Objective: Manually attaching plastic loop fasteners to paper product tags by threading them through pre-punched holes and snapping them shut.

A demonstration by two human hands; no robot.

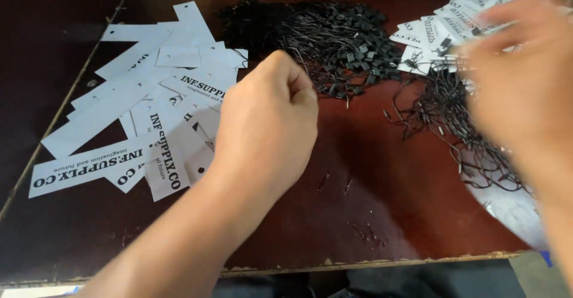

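The left hand (268, 125) hovers over the middle of the dark red-brown counter (370, 214), fingers curled in and thumb pressed against the forefinger. Whether a thin cord is pinched there I cannot tell; nothing shows clearly between the fingertips. The heap of black string fasteners (334, 38) lies just beyond it, far and slightly right of the knuckles, with its nearest strands almost touching the hand. The heap stretches left to right along the far part of the counter, so the left hand is plainly the nearer of the two to it.

The right hand (519, 77) is at the right side, blurred by motion, its fingers spread over a second, looser tangle of black strings (453, 125) and beside a stack of white printed tags (441, 29) at the far right. It looks spread apart, though the blur hides whether anything is held.

On the left lies a scatter of white paper tags (149, 113), overlapping at many angles, most with their long axis running from near left to far right.

Counts: two hands, two masses of black strings, two groups of white tags. The single pieces in each are too many and too overlapped to count. A few stray bits (364, 232) lie near the counter's near edge.
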